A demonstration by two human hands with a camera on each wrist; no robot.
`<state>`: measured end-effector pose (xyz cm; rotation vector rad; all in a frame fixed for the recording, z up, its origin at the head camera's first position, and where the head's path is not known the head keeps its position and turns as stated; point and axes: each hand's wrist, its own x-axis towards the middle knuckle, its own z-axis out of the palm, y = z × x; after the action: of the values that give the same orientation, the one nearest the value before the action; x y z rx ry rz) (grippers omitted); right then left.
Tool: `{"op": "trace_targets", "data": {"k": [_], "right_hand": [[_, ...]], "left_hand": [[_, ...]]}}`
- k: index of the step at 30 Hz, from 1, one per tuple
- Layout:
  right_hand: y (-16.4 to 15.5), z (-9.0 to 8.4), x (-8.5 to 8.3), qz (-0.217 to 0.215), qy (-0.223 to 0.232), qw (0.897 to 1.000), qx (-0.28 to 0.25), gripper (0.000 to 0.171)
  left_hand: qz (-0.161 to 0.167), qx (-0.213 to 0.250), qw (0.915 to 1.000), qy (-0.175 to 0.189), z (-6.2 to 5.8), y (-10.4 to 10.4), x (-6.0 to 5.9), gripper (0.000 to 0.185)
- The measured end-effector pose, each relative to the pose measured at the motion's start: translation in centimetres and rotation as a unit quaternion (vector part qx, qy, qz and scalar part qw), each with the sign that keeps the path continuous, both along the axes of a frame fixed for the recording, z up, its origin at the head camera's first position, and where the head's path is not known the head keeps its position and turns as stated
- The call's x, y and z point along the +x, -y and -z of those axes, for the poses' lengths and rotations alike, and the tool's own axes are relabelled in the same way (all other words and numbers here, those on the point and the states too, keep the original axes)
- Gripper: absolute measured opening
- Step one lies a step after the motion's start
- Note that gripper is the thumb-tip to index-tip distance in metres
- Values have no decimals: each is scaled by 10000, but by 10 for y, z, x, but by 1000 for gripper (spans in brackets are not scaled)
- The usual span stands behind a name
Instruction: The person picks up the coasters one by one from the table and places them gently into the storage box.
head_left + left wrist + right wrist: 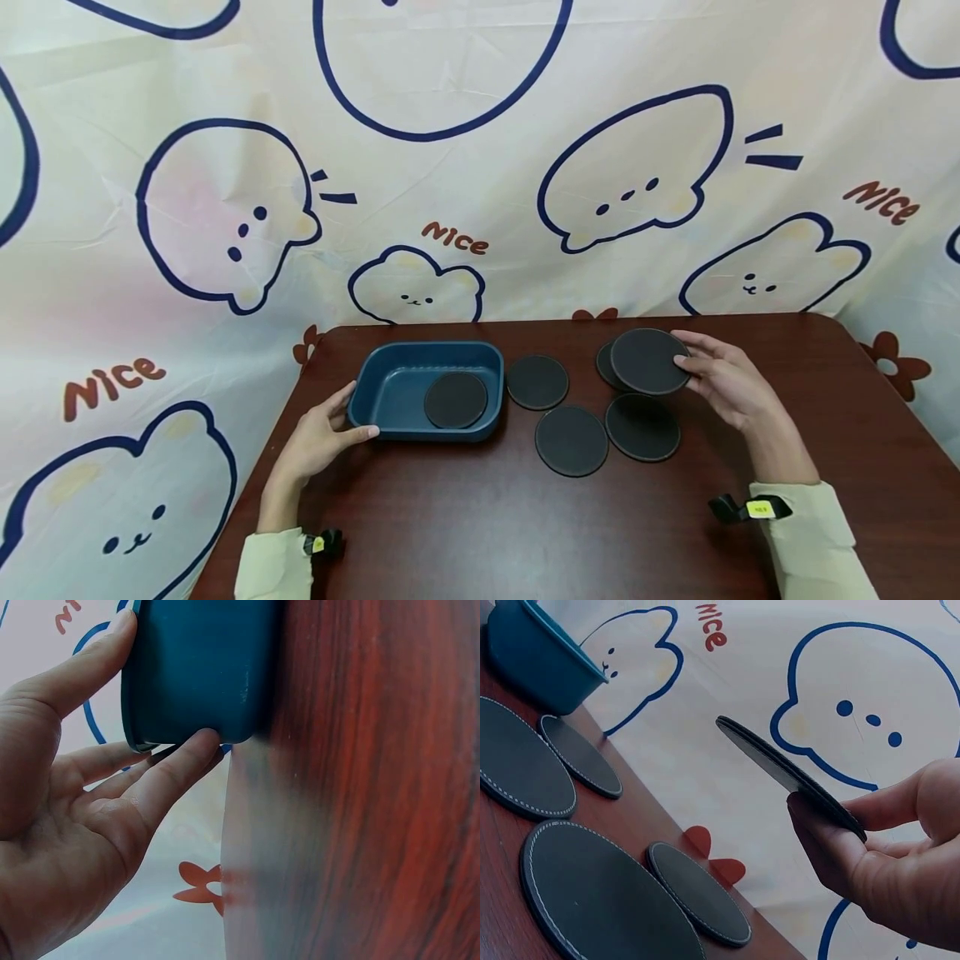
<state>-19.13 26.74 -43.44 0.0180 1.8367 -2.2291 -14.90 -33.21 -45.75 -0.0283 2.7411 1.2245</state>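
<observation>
My left hand (318, 437) holds the left end of a blue rectangular tray (367, 412), thumb by the near corner and fingers along the end wall. In the left wrist view, fingertips touch the wall of the tray (199, 667). A round black coaster (456, 400) lies flat inside it, toward the right end. My right hand (731, 383) pinches another black coaster (649, 361) by its right edge, thumb against fingers. The right wrist view shows this coaster (780, 769) tilted and raised above the table. Beneath it, a further coaster (606, 367) is partly hidden.
Three more black coasters lie on the brown wooden table (480, 525): one coaster (537, 382) close to the tray's right end, one coaster (572, 442) nearer me, and one coaster (642, 427) beside that. A cloth (450, 183) with cartoon prints hangs behind the table.
</observation>
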Motion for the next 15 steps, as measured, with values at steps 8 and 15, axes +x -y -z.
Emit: {"op": "trace_targets", "data": {"k": [8, 15], "right_hand": [[10, -2, -3, -63, -23, 9999, 109, 62], [23, -1, -7, -115, 116, 9999, -13, 64]], "left_hand": [[25, 11, 10000, -30, 1, -1, -1, 96], [9, 0, 10000, 13, 1, 0, 0, 97]]}}
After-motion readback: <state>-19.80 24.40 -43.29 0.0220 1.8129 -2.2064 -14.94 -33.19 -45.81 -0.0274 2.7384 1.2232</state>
